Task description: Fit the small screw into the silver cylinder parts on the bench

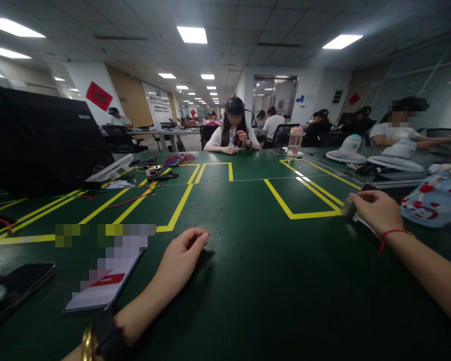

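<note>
My left hand (pixel 180 258) rests on the green table (pixel 248 281) near its middle, fingers curled loosely under, nothing visible in it. A dark watch and a gold bangle sit on that wrist. My right hand (pixel 376 210) lies further right with a red string on the wrist. Its fingers are pinched round a small dark and silvery object (pixel 349 206) at the corner of a yellow taped rectangle (pixel 304 195). I cannot make out what that object is.
A phone (pixel 101 286) lies left of my left forearm, another dark phone (pixel 18 286) further left. A black case (pixel 41 140), wires (pixel 135 198) and small parts sit at the back left. White desk fans (pixel 394 158) and a patterned bottle (pixel 436 200) stand right. People sit across the table.
</note>
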A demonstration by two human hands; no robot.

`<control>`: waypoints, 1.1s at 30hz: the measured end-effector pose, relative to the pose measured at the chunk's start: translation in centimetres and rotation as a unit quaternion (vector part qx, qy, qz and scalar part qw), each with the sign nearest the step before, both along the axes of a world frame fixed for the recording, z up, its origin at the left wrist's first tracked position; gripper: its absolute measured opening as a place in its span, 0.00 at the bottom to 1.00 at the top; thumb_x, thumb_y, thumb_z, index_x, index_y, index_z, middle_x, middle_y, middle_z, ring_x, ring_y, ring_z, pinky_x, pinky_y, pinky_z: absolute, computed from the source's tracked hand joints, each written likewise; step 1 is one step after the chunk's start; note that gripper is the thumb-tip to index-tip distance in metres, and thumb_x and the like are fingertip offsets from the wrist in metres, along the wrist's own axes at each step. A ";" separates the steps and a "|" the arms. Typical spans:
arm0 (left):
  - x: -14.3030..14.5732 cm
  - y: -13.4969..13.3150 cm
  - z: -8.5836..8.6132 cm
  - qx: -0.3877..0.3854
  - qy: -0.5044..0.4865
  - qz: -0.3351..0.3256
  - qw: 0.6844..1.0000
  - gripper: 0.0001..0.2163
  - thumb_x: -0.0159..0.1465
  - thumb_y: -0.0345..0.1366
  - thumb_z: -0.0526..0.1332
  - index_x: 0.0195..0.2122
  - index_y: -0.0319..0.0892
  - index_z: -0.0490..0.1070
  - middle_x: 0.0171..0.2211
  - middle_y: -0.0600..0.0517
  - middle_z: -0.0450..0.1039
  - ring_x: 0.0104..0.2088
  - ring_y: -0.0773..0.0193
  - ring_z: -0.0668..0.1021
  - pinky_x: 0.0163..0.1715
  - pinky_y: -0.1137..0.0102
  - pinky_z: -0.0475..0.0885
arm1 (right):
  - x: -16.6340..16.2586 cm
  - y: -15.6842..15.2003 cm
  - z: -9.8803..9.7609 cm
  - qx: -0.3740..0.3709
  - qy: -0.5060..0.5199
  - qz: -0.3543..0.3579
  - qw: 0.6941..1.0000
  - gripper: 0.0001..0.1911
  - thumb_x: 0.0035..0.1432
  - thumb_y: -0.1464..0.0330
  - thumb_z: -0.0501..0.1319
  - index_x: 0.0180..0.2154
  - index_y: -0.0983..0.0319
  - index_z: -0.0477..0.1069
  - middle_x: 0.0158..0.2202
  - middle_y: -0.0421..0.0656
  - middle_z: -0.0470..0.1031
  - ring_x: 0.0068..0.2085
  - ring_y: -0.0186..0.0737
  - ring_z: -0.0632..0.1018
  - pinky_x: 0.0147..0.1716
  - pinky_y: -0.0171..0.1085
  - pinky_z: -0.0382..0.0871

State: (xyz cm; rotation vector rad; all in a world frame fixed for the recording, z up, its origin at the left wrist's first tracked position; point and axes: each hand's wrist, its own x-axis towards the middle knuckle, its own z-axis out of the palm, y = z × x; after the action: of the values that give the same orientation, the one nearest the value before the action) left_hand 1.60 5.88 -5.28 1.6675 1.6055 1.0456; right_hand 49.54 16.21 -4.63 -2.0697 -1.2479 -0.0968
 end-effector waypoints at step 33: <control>1.9 -1.6 0.9 0.088 0.050 -0.092 0.991 0.11 0.63 0.41 0.54 0.39 0.46 0.74 0.38 0.50 0.74 0.37 0.59 0.74 0.38 0.67 0.68 | -24.0 -13.5 -1.2 -0.019 0.145 0.586 0.797 0.22 0.48 0.75 0.62 0.44 0.57 0.60 0.45 0.41 0.69 0.45 0.34 0.72 0.46 0.37 0.68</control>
State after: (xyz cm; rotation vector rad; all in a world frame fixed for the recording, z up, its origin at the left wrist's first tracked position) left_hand 3.55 4.23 -4.34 1.9739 1.4204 1.0487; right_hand 25.56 2.75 -5.80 -0.9465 -2.0725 0.7816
